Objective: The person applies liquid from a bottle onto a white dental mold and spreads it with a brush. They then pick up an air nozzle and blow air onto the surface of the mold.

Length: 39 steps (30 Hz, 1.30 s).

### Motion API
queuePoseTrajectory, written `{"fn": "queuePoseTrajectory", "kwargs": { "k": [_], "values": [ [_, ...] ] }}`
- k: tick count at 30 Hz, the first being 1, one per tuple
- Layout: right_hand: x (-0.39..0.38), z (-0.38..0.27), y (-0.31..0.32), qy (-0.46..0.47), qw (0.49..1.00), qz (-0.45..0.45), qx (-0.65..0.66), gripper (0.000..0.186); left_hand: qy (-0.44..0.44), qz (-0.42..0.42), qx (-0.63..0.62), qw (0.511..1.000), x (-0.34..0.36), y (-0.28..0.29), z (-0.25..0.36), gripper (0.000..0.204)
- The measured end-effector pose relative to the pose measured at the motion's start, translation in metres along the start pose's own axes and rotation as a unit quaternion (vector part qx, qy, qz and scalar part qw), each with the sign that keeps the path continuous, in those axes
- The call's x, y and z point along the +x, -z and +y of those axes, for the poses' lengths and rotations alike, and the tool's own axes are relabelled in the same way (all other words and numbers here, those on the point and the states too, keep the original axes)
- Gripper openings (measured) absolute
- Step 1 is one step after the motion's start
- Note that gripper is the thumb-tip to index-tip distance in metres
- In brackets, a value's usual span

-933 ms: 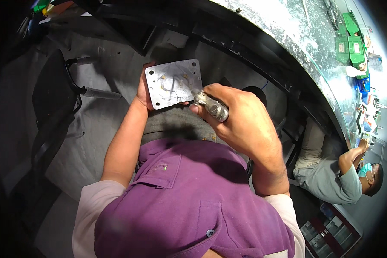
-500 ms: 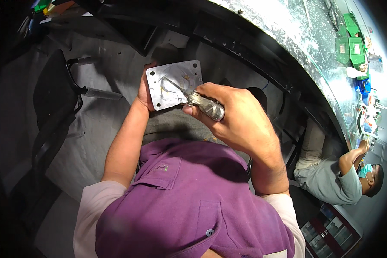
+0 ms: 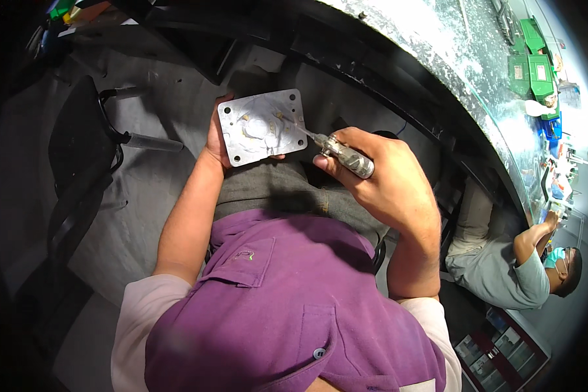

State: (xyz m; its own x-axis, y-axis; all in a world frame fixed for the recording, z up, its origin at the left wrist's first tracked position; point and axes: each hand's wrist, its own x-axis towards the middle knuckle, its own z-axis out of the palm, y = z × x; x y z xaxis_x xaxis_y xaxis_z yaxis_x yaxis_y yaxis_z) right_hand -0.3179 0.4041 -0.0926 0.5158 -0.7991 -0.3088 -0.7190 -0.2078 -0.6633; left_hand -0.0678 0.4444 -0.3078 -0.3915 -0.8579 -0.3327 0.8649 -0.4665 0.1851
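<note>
My left hand (image 3: 218, 138) is wrapped around the left edge of a square, silvery metal plate (image 3: 249, 147), with fingertips showing below its lower edge. The plate has rounded corners, a hole at each corner and a recessed, shaped middle with several brass-coloured spots. In my right hand (image 3: 389, 173) is a worn, silvery hand tool (image 3: 351, 159) with a rounded handle end and a long thin tip. Its exact kind does not show. The tip points up and left, close to the plate's right edge; I cannot tell whether it touches.
A long workbench (image 3: 431, 49) with a dark frame curves across the upper right. Green bins (image 3: 541, 75) stand on its far side. A black chair (image 3: 81, 134) is at the left. Another person in a grey shirt (image 3: 496, 277) sits at the bench on the right.
My right hand and the tool have moved right, drawing the tip from over the plate's middle to near its right edge. The plate has shifted slightly left and up.
</note>
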Motion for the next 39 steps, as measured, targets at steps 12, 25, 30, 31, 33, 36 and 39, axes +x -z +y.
{"fn": "queuePoseTrajectory", "kwargs": {
  "k": [12,25,30,31,33,36,39],
  "values": [
    [-0.002,0.003,-0.001,-0.010,1.000,-0.006,0.006,0.035,0.018,-0.044,-0.043,0.998,0.001,0.003,0.000,0.093],
    [-0.005,0.002,0.003,-0.010,1.000,-0.014,-0.019,0.034,0.002,-0.014,-0.033,0.999,-0.001,0.000,0.000,0.089],
    [-0.009,0.000,0.010,-0.033,0.998,-0.050,-0.026,0.032,0.004,-0.018,-0.020,1.000,-0.001,-0.001,0.001,0.090],
    [-0.010,0.001,0.010,-0.028,0.998,-0.054,-0.022,0.032,0.004,-0.018,-0.020,1.000,-0.001,-0.002,0.001,0.090],
    [-0.011,0.002,0.010,-0.024,0.998,-0.057,-0.018,0.031,-0.001,0.009,0.002,1.000,-0.002,-0.005,0.001,0.090],
    [-0.012,0.005,0.008,-0.025,0.997,-0.063,-0.023,0.030,-0.007,0.015,0.012,1.000,-0.002,-0.005,0.000,0.090],
    [-0.014,0.007,0.007,-0.026,0.999,-0.025,-0.001,0.028,0.004,-0.020,-0.023,1.000,0.000,-0.002,0.001,0.090]
  ]
}}
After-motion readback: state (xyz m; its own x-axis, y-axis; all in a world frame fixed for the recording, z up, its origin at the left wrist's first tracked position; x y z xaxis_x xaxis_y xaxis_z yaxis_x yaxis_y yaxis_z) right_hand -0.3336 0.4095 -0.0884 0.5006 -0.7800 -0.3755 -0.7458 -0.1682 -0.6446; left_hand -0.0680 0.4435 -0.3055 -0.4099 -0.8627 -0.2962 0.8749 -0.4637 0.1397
